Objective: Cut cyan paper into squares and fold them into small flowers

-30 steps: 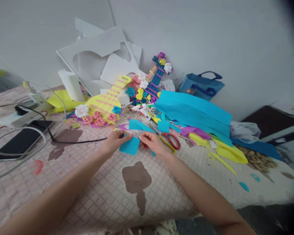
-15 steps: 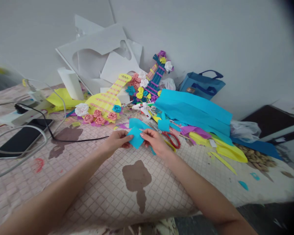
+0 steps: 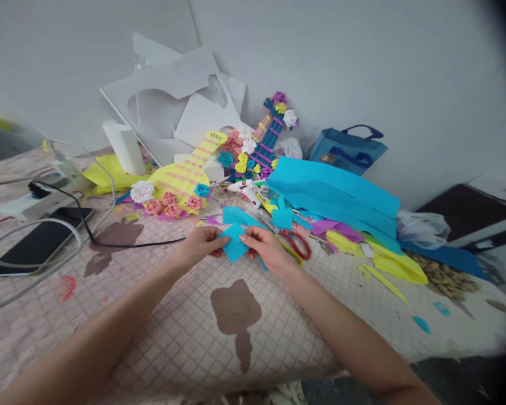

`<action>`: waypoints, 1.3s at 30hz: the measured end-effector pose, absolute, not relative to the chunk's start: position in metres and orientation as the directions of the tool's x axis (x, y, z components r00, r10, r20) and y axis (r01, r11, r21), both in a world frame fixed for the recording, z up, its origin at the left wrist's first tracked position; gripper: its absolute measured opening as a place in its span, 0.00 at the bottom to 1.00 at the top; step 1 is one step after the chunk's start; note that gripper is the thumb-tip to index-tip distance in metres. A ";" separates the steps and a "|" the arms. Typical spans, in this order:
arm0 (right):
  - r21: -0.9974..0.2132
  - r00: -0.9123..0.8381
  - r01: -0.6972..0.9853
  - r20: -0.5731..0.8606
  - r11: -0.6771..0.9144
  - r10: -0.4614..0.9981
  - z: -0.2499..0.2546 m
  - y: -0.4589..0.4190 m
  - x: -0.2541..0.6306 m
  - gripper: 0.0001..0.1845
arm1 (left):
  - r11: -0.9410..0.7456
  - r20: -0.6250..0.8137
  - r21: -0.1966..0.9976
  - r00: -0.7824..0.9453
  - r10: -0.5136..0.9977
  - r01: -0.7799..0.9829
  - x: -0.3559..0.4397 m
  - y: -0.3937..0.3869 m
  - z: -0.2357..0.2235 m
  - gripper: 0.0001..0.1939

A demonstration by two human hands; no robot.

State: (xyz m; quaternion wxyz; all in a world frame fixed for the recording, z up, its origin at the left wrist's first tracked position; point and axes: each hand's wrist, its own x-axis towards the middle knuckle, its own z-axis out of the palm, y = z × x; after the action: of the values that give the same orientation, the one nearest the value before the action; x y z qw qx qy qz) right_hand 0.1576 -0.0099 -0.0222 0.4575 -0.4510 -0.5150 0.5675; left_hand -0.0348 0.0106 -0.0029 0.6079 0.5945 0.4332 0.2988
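Observation:
A small blue paper piece is pinched between both hands just above the checked cloth. My left hand grips its left edge with closed fingers. My right hand pinches its right edge from the other side. Red-and-yellow scissors lie just right of my right hand. More blue paper scraps lie right behind the hands.
A yellow paper guitar with roses and a blue one lie at the back. Large blue sheets, a glue gun, a blue bag, white boards, a phone and cables surround them.
The blue piece was turned from a hanging square into a diamond held up between both hands. The hands stayed almost in place.

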 end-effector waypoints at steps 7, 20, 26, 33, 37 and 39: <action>-0.996 -0.162 -0.058 -0.059 -0.070 0.985 -0.020 -0.010 0.157 0.18 | 0.065 -0.139 0.982 0.454 0.880 0.176 -0.036 0.012 -0.006 0.15; -0.996 -0.140 -0.071 -0.043 -0.053 0.989 -0.013 -0.010 0.157 0.18 | 0.045 -0.095 0.991 0.406 0.909 0.130 -0.038 0.016 -0.007 0.16; -0.996 -0.162 -0.058 -0.051 -0.061 0.986 -0.006 -0.013 0.158 0.17 | 0.008 -0.074 0.988 0.426 0.902 0.153 -0.040 0.016 -0.005 0.16; -0.996 -0.174 -0.083 -0.027 -0.042 0.984 -0.004 -0.015 0.158 0.17 | -0.007 -0.100 0.977 0.488 0.867 0.214 -0.038 0.013 -0.002 0.15; -0.997 -0.138 -0.071 -0.026 -0.036 0.990 -0.004 -0.015 0.158 0.18 | -0.008 -0.102 0.976 0.493 0.864 0.217 -0.039 0.013 -0.003 0.15; -0.997 -0.145 -0.069 -0.035 -0.045 0.989 -0.003 -0.015 0.158 0.18 | -0.002 -0.107 0.977 0.495 0.862 0.214 -0.039 0.012 -0.002 0.15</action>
State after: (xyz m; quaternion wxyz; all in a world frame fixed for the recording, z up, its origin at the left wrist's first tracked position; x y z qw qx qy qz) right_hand 0.1579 -0.0154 -0.0028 0.4703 -0.4542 -0.5062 0.5624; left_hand -0.0390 0.0124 -0.0024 0.5718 0.6486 0.4147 0.2834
